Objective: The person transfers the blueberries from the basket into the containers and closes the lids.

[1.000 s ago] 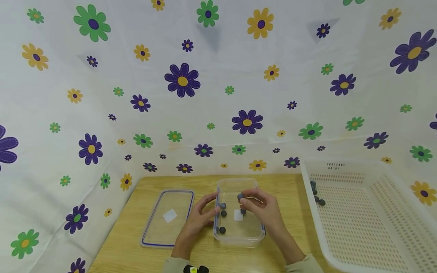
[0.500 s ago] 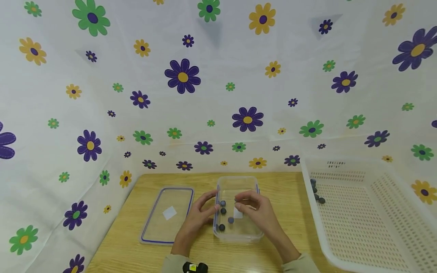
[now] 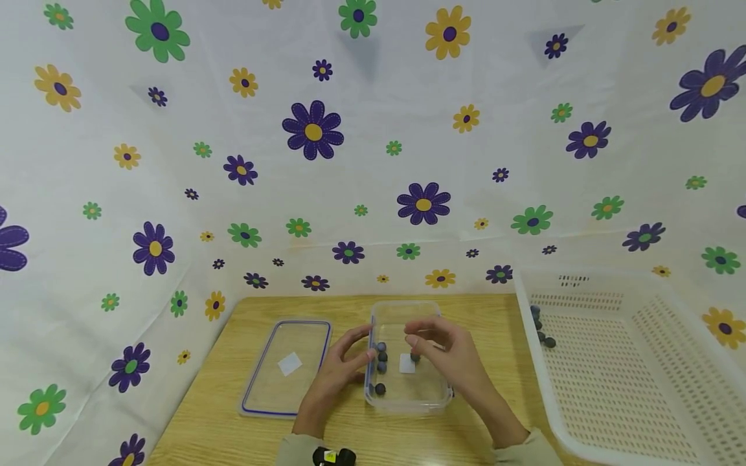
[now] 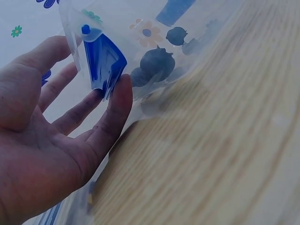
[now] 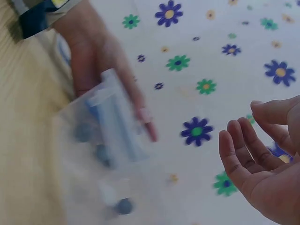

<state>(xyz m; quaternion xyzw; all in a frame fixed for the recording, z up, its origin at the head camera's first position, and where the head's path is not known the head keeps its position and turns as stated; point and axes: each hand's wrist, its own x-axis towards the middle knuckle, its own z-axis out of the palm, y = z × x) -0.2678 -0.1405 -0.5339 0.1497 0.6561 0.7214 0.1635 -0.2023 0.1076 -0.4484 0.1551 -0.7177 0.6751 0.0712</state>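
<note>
A clear plastic food container [image 3: 408, 409] with blue latches stands on the table. My left hand [image 3: 335, 375] holds its left side, fingers curved against the wall by the blue latch [image 4: 103, 61] in the left wrist view. Several blueberries [image 3: 381, 357] lie along that wall inside; one more blueberry [image 3: 415, 356] sits to the right of a white square label [image 3: 406, 364], partly behind my right fingers. Over the container hovers my right hand [image 3: 449, 353]. The right wrist view shows its thumb and fingers [image 5: 251, 145] apart, with nothing between them.
The container's lid [image 3: 285, 370], edged in blue, lies flat on the wooden table [image 3: 198, 427] at left. At right stands a large white perforated basket [image 3: 618, 375], with several blueberries [image 3: 542, 336] by its left wall. Flowered cloth [image 3: 373, 162] hangs behind.
A loose blueberry from mid-container now lies in the row by the left wall. My right hand has let go of a blueberry and lifted slightly; the left has stayed in place.
</note>
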